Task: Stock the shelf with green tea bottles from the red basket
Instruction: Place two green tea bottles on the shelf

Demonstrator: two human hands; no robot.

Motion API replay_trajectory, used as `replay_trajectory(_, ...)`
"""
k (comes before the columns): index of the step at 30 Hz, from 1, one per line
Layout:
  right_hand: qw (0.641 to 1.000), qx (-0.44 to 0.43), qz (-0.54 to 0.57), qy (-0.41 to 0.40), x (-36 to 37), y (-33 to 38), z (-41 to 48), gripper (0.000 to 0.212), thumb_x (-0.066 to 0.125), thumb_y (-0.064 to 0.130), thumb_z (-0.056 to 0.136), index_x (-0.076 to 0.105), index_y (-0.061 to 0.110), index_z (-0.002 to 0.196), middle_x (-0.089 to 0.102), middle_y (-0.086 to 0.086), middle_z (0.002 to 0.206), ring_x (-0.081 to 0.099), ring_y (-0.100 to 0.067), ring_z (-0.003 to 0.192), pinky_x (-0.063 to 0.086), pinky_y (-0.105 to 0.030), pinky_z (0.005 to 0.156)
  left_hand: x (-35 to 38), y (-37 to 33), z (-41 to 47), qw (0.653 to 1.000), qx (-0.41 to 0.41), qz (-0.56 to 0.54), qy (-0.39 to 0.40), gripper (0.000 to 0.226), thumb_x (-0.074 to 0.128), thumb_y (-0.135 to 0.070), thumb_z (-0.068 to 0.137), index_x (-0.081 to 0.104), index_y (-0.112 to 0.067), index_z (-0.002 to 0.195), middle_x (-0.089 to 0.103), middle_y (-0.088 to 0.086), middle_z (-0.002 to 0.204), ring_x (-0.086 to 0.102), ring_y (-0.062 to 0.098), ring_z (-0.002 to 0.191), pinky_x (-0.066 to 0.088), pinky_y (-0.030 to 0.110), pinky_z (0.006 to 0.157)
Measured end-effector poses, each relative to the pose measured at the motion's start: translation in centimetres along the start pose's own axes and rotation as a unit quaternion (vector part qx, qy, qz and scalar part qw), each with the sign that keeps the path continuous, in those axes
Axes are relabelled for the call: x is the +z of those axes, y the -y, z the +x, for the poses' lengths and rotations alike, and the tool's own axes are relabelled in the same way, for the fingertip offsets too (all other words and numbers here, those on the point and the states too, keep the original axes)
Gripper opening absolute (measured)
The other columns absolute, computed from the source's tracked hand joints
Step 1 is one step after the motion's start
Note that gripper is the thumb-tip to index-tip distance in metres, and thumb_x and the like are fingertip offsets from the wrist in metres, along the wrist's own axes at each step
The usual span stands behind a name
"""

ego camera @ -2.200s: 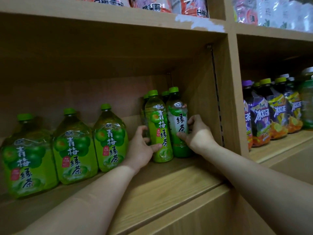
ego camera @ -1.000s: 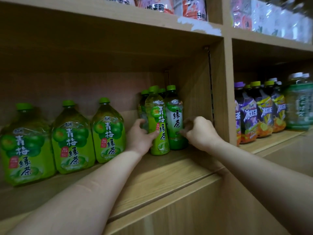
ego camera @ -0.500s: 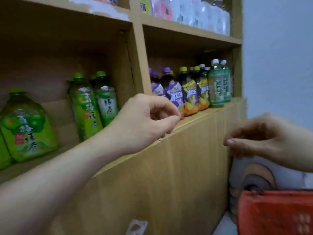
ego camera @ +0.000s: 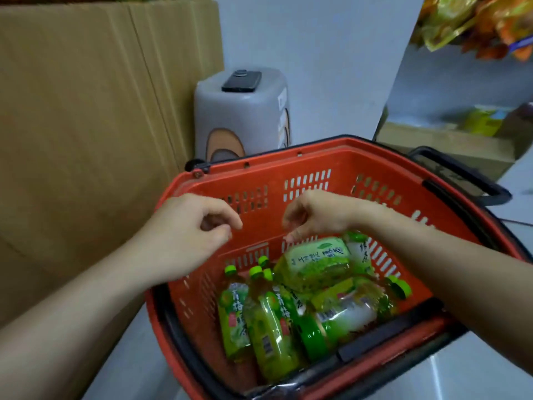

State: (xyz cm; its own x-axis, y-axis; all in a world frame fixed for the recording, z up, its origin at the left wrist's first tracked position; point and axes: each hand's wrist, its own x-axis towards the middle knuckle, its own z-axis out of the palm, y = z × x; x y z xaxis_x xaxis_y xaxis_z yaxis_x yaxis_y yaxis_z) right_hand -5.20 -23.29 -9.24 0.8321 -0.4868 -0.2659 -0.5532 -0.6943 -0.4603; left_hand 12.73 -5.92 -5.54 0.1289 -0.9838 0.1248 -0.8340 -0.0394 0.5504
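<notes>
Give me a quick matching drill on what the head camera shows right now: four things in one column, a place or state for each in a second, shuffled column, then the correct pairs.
Things:
1. left hand
2. right hand
3. green tea bottles
4. dark phone-like device

Places or states:
A. lying on their sides in the red basket
B. on top of the grey container behind the basket
C. empty, fingers curled, over the basket's left rim
D. empty, fingertips just above the uppermost bottle

Pairs: 1-C, 2-D, 3-A, 4-B
</notes>
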Motion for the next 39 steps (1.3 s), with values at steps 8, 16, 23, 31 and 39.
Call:
replay_trajectory(8,0.981,0.184,-0.046,-0.030,-1.4,-9.4,0.1,0.047,0.064,0.034,0.090,0.055,0.014,0.131,0.061,-0.004,0.131,0.058,-0.023,0.116,0.045,-0.033,0.099,7.4,-2.3,7.7,0.986,-0.006,0.110,0.126,0.020,0.060,-0.018,0.084,0.071,-0.029,0.096,0.067,-0.010,0.091,0.063,0.011,0.095,0.048,0.023,0.086)
replay_trajectory(16,0.954,0.297,-0.037,0.019,2.3,-16.2,0.8,0.080,0.062,0.036,0.090,0.012,0.038,0.151,0.018,-0.021,0.154,0.036,-0.043,0.135,0.035,-0.051,0.111,15.5,-1.9,9.9,0.969,-0.014,0.163,0.186,0.037,0.057,-0.016,0.089,0.058,-0.026,0.124,0.056,0.000,0.125,0.055,0.021,0.113,0.047,0.034,0.093)
replay_trajectory(23,0.942,0.295,-0.068,-0.143,2.3,-16.3,1.7,0.030,0.058,0.024,0.094,0.052,0.010,0.120,0.063,-0.009,0.104,0.059,-0.023,0.084,0.047,-0.032,0.071,20.0,-6.2,6.3,0.884,0.043,0.124,0.449,0.064,0.053,-0.072,0.076,0.055,-0.018,0.109,0.065,0.005,0.101,0.058,0.023,0.082,0.045,0.031,0.067)
replay_trajectory(31,0.959,0.265,-0.074,-0.061,-0.2,-14.9,0.7,0.015,0.075,0.019,0.078,0.060,0.018,0.081,0.062,-0.004,0.089,0.062,-0.024,0.084,0.052,-0.034,0.072,20.9,-5.5,5.5,0.894,0.068,0.191,0.400,0.058,0.073,-0.056,0.064,0.061,-0.014,0.101,0.064,0.005,0.083,0.062,0.028,0.080,0.052,0.033,0.064)
replay_trajectory(39,0.978,0.133,-0.018,-0.162,-8.3,-10.7,-3.7,0.021,0.076,0.015,0.078,0.071,0.022,0.098,0.064,0.006,0.099,0.060,-0.013,0.089,0.047,-0.025,0.074,12.0,-3.6,9.1,0.901,-0.027,0.065,0.428,0.040,0.071,-0.040,0.060,0.071,-0.017,0.093,0.071,-0.001,0.079,0.060,0.011,0.063,0.046,0.026,0.058)
